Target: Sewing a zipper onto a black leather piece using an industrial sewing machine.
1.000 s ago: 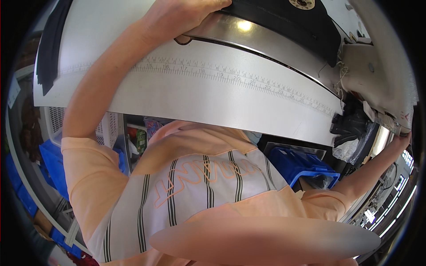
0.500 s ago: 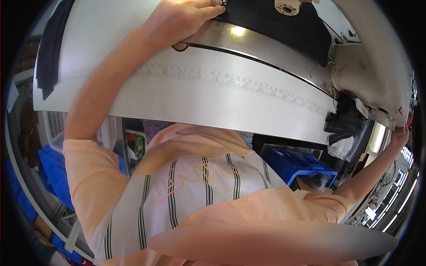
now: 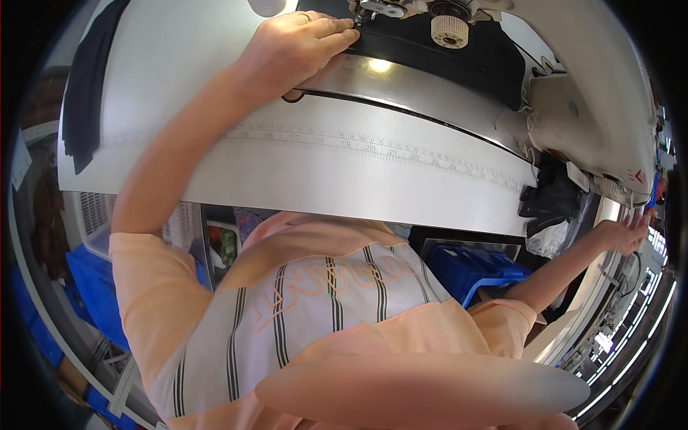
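My left hand (image 3: 301, 46) lies at the top of the view with its fingers closed on the edge of a black fabric (image 3: 430, 61). The fabric lies on a shiny metal plate (image 3: 423, 89) under the needle area of a white sewing machine (image 3: 588, 122). My right arm stretches far to the right. My right hand (image 3: 627, 233) is beside the machine's right end with its fingers apart and nothing in it. A white table top (image 3: 322, 168) with a printed ruler scale runs between the hands.
A dark cloth (image 3: 89, 79) lies on the table's left end. A heap of black pieces (image 3: 552, 197) sits at the table's right edge. Below the table stand a blue bin (image 3: 473, 269) and more blue crates (image 3: 86, 287) at the left.
The view has tilted, so the table and machine sit lower in the picture and the needle parts show at the top. My left hand stays on the fabric; my right hand stays outstretched.
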The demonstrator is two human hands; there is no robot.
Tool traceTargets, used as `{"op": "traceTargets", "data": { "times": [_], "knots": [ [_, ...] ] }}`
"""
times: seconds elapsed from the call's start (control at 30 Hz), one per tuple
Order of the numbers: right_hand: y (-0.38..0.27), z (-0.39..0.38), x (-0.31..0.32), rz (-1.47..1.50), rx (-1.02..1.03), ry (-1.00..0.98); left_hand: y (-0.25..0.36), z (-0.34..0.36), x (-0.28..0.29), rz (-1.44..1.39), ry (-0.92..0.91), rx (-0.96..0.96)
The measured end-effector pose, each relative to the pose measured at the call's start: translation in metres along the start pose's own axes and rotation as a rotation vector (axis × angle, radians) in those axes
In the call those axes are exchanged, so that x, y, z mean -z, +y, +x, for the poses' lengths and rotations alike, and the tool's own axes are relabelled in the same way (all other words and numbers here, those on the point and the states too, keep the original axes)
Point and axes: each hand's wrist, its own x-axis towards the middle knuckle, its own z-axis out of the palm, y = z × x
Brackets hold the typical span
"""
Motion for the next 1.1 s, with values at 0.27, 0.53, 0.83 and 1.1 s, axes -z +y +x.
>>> {"op": "traceTargets", "data": {
  "times": [0.27,0.53,0.83,1.1],
  "knots": [
    [-0.136,-0.221,-0.098,0.128,0.574,-1.290,0.011,-0.006,0.001,0.046,-0.066,0.024],
    [-0.165,-0.283,-0.153,0.184,0.735,-1.286,0.011,-0.006,0.002,-0.103,-0.038,0.097],
    [-0.155,-0.290,-0.151,0.168,0.766,-1.239,0.013,-0.006,0.002,-0.078,-0.040,0.115],
    [-0.160,-0.291,-0.153,0.210,0.790,-1.185,0.016,-0.010,0.003,-0.051,-0.075,0.113]
  ]
}}
